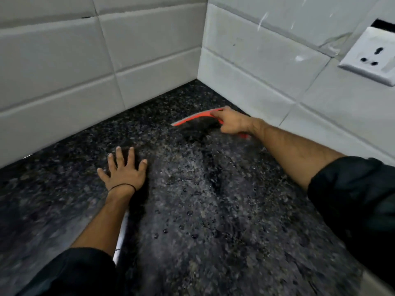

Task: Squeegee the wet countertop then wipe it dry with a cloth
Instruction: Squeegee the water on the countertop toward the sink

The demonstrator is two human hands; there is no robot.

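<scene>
head view: right hand point(232, 124) around squeegee point(193, 119)

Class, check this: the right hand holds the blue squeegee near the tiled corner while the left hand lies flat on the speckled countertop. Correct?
Not quite. The head view shows a red plastic squeegee, not blue. The right hand holds it near the tiled corner; the left hand lies flat on the dark speckled stone countertop.

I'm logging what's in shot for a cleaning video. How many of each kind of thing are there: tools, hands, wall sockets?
Squeegee, red: 1
Hands: 2, the left hand flat on the countertop, the right hand gripping the squeegee
Wall socket, white: 1
Cloth: 0 in view
Total: 4
</scene>
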